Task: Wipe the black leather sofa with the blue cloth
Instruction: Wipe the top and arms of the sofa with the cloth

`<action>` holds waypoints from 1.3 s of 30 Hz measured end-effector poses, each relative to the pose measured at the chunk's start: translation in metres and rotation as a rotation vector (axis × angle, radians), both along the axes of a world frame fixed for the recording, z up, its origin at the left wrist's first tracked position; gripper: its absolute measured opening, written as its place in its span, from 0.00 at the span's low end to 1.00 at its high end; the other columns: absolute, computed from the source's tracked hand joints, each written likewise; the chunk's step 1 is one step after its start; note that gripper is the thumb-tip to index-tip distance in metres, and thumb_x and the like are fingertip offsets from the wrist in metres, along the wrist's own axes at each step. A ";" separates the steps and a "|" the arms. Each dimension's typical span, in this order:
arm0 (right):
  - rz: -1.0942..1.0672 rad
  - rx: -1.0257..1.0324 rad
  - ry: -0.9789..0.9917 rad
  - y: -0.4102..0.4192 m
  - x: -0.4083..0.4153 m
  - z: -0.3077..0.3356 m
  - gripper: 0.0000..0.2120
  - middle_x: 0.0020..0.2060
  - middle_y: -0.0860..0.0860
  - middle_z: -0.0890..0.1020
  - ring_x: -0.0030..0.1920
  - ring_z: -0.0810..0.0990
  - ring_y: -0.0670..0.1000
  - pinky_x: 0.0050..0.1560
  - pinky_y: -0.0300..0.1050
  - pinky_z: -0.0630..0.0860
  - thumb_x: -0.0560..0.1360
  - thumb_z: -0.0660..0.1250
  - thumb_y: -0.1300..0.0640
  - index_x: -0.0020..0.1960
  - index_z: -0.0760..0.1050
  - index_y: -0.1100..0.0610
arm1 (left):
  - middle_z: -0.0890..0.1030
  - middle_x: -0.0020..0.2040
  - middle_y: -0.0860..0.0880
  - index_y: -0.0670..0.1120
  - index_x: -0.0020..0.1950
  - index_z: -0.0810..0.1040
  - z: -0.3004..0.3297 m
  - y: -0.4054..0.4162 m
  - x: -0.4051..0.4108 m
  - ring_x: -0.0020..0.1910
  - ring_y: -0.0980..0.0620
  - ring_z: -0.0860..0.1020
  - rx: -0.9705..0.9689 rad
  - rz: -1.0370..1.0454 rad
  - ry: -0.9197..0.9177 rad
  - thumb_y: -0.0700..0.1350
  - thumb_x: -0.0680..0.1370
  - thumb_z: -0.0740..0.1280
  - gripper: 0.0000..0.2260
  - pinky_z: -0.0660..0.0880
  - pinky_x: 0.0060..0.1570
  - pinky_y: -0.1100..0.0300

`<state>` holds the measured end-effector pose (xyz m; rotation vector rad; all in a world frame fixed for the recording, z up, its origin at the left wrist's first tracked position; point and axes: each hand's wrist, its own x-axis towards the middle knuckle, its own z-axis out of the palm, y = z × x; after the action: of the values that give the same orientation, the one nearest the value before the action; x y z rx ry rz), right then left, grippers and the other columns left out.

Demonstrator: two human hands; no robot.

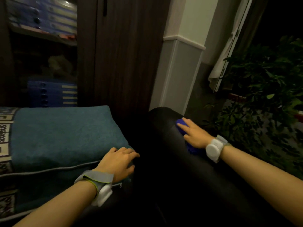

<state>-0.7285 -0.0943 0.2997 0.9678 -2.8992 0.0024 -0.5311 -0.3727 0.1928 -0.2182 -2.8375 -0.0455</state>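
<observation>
Flat right hand (195, 135) on bunched blue cloth (181, 126).

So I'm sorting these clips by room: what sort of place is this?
Probably a home living room: a black leather sofa with a teal cushion, a dark wooden cabinet behind it, and a leafy houseplant by the window.
</observation>
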 end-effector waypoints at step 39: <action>-0.164 -0.751 -0.439 0.103 -0.058 0.014 0.21 0.49 0.51 0.83 0.49 0.82 0.50 0.50 0.40 0.80 0.75 0.57 0.71 0.55 0.81 0.53 | 0.39 0.81 0.49 0.67 0.75 0.59 0.008 0.202 -0.144 0.78 0.41 0.38 0.628 0.363 0.296 0.61 0.80 0.54 0.23 0.49 0.70 0.36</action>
<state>-0.7862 0.0085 0.3133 0.6315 -2.8859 1.3251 -0.6747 -0.1706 0.2006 0.3893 -2.3802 -0.7404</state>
